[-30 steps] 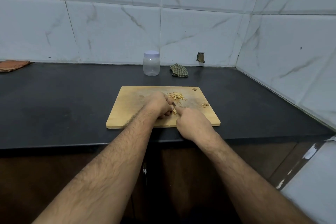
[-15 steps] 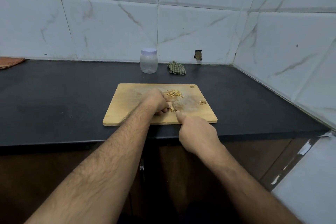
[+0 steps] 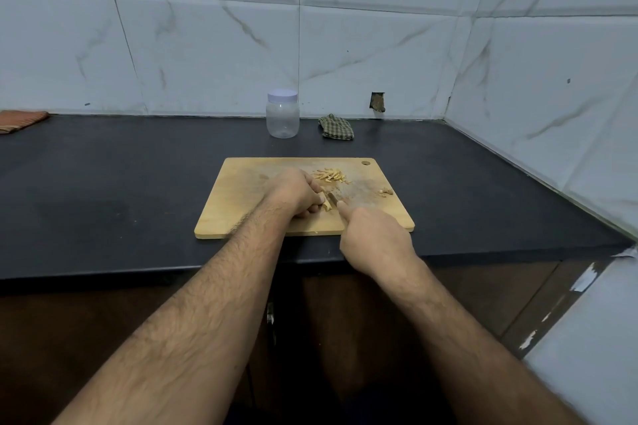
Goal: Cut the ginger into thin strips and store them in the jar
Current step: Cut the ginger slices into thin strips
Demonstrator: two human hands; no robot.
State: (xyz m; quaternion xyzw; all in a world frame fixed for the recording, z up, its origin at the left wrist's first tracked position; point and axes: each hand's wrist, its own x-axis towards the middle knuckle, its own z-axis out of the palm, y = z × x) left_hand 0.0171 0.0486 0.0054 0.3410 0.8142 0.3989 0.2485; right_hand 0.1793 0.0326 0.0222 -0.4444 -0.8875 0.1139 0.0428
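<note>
- Dark stone worktop (image 3: 103, 183), marble-look tiled wall behind; wooden cutting board (image 3: 241, 203) set near the front edge.
- Nearest on the board, toward its front edge: right hand (image 3: 376, 238) curled round a knife handle, forefinger stretched along the blade of the knife (image 3: 333, 198).
- Just left of the blade: left hand (image 3: 293, 191) clenched over a small ginger piece (image 3: 326, 205), pinning it to the wood.
- Ginger piece likely firm, fibrous, light, a little slick where cut; best held by fingertips tucked back from the blade.
- Toward the board's back edge: cut strips (image 3: 329, 175) in a loose heap; scraps (image 3: 386, 191) near the right edge.
- Strips likely feather-light and apt to scatter; gather by pinching or scooping.
- At the worktop's back edge: clear jar (image 3: 282, 119), lid on, well apart from the board; checked cloth (image 3: 336, 128) beside it.
</note>
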